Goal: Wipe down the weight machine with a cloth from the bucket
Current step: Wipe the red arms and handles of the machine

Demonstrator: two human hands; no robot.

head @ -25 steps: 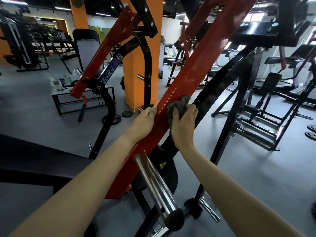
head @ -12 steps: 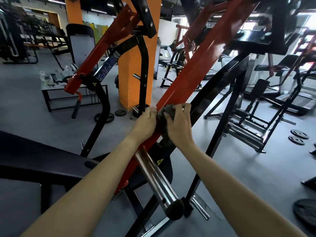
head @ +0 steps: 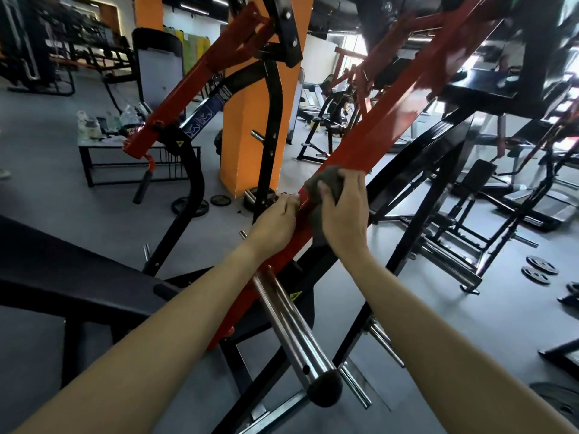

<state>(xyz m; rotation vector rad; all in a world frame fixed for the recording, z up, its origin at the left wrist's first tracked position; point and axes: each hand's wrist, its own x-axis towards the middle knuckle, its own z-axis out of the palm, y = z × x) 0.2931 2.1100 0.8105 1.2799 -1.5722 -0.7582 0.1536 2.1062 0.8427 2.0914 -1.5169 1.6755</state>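
Whereas half a second ago the two hands were touching low on the red lever arm [head: 391,120], the right hand [head: 343,214] now sits slightly higher, fingers curled over the grey cloth [head: 329,183] and pressing it onto the arm's face, while the left hand [head: 275,220] grips the arm's left edge just beside it; the stroke seems to be reversing upward, with the upper arm and chrome peg [head: 291,333] probably still to wipe

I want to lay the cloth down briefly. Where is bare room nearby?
Bare grey floor lies left, between the black pad and the small table, and right, between the black post and the weight plates. Crowded: bottles on the table top, small plates by the orange pillar. The left hand grips the red arm, the right hand the cloth.
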